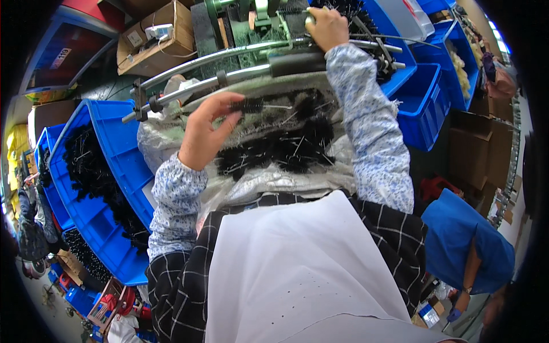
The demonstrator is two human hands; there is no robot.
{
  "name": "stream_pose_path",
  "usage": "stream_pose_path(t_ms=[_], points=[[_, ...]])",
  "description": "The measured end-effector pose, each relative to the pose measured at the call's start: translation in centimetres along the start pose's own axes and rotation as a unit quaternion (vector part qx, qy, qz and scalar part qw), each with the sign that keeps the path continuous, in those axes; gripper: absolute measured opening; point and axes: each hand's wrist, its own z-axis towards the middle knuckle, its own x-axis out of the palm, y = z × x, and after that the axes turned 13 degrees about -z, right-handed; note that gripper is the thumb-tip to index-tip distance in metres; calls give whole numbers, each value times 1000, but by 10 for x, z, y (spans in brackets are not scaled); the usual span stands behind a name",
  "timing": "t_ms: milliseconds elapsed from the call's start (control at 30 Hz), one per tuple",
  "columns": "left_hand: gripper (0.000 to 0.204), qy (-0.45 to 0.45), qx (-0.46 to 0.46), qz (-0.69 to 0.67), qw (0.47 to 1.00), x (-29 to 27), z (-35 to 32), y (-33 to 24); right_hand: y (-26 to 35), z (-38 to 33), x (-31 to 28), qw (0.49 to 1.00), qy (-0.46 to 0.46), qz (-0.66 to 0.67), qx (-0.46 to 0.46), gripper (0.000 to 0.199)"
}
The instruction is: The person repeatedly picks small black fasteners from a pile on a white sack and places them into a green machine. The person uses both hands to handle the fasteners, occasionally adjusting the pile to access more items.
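- Well out to the left of my left hand [207, 132], I see a long blue bin [108, 188] filled with dark bristle brushes; nothing of mine touches it.
- My left hand is partly closed: thumb and fingertips pinch one small black bristle brush [260, 106], the other fingers curled loosely beside it.
- The brush in that hand lies roughly level, its long axis running left to right. The bristled part sits at my fingertips and the bare wire stem points away to the right, toward the right forearm.
- I judge it very light, with soft, springy bristles around a thin wire core that would bend if squeezed hard. The best hold is on the wire or the base of the bristles, not the fluffy tips, which would slip and flatten.
- Just below and to the right of the left hand, a heap of the same brushes [286, 143] lies tangled on a silvery sheet [269, 180] over the lap, pointing every way.
- Above that hand run two metal bars [229, 57] of a machine.
- My right hand [326, 26] is up at the machine, fingers wrapped around something by the bar; I cannot tell exactly what it grips.
- To the right of it stand more blue bins [426, 106].
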Motion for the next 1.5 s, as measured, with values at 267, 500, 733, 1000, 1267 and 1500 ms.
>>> stream_pose_path(t_ms=[267,500,733,1000,1267,1500], points=[[25,52,8,-39,998,20,18,0,-42,28,-12,994,101,12,-40,17],[24,-8,39,-26,999,47,29,15,-10,-45,-93,968,128,212,-24,27],[35,-85,34,-61,994,55,28,5,51,-96,-113,943,85,310,-90,21],[37,322,-139,294,889,74,11,59,38,3,-17,996,-47,-60,-50,23],[33,375,-122,297,870,86,11,67,33,6,-7,995,-69,-45,-56,18],[22,226,-36,222,948,69,11,40,30,10,7,996,-58,-9,-66,27]])
